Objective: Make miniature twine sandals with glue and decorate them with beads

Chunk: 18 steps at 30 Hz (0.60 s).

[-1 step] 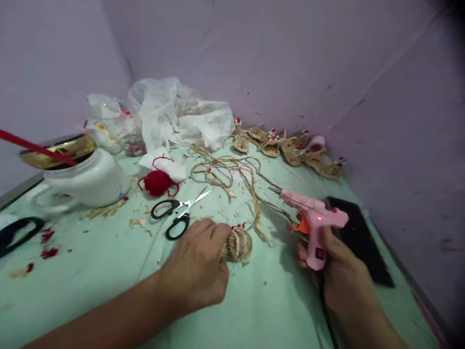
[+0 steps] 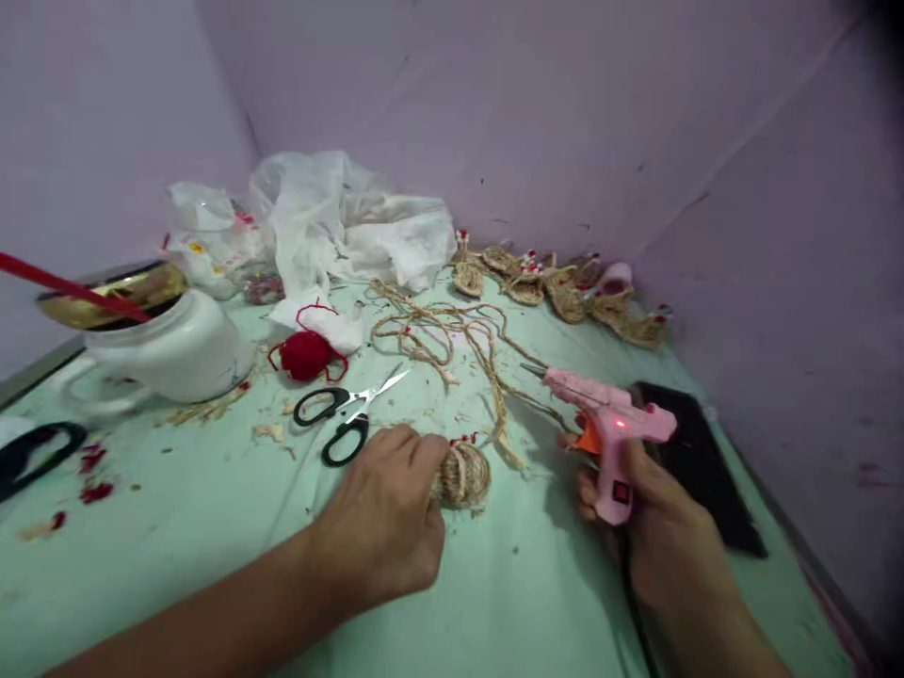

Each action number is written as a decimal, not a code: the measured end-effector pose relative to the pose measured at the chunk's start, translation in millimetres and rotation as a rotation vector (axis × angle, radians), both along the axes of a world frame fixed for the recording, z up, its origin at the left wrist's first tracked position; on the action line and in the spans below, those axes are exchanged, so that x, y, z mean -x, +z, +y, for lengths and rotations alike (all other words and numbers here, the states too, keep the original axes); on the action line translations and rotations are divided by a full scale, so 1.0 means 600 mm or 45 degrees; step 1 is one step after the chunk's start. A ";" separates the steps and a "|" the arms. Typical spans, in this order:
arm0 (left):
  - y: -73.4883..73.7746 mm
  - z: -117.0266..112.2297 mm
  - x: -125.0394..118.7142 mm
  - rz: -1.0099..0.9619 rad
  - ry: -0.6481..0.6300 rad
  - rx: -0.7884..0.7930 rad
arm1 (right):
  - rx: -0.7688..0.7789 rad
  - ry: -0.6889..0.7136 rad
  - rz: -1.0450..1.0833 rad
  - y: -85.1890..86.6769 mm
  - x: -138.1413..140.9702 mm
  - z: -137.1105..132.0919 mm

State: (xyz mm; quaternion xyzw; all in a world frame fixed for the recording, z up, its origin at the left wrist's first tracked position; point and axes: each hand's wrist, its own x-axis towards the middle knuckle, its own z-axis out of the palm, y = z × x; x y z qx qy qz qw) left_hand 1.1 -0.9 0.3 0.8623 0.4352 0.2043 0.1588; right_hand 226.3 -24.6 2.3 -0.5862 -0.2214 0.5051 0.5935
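Note:
My left hand [image 2: 395, 513] is closed on a small coiled jute-twine piece [image 2: 466, 476], which rests on the green tabletop with red thread at its upper edge. The hand covers the piece's left part. In my right hand [image 2: 668, 527] is a pink glue gun [image 2: 607, 414], its red light lit and its nozzle pointing left over the table. Fingers lie near its orange trigger [image 2: 589, 435]. A black cord [image 2: 634, 603] runs down from the grip. Loose jute twine [image 2: 487, 353] lies beyond both hands. Scissors with black handles [image 2: 346, 414] lie partly open beside my left hand.
A white mug [image 2: 176, 348] stands left, with another black scissors handle [image 2: 42, 452] near it. Red yarn [image 2: 307, 356] and a plastic bag [image 2: 353, 217] lie behind. Small jute slippers [image 2: 565, 292] line the wall. A black flat object [image 2: 699, 471] sits right.

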 end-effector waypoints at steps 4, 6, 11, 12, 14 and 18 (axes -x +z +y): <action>0.000 -0.004 -0.005 -0.016 0.020 -0.040 | 0.008 0.000 -0.054 0.001 -0.002 -0.001; -0.002 -0.005 -0.006 -0.015 0.040 -0.047 | 0.036 0.035 -0.074 0.002 -0.003 -0.001; -0.003 -0.004 -0.006 -0.016 0.089 -0.039 | 0.108 0.053 -0.056 0.002 -0.010 0.004; -0.003 -0.004 -0.006 -0.018 0.089 -0.037 | 0.116 0.054 -0.037 0.002 -0.012 0.006; -0.003 -0.003 -0.006 -0.027 0.111 -0.049 | 0.140 0.061 0.010 0.004 -0.020 0.013; -0.003 0.001 0.000 -0.054 0.219 -0.128 | 0.169 0.018 0.083 0.018 -0.037 0.043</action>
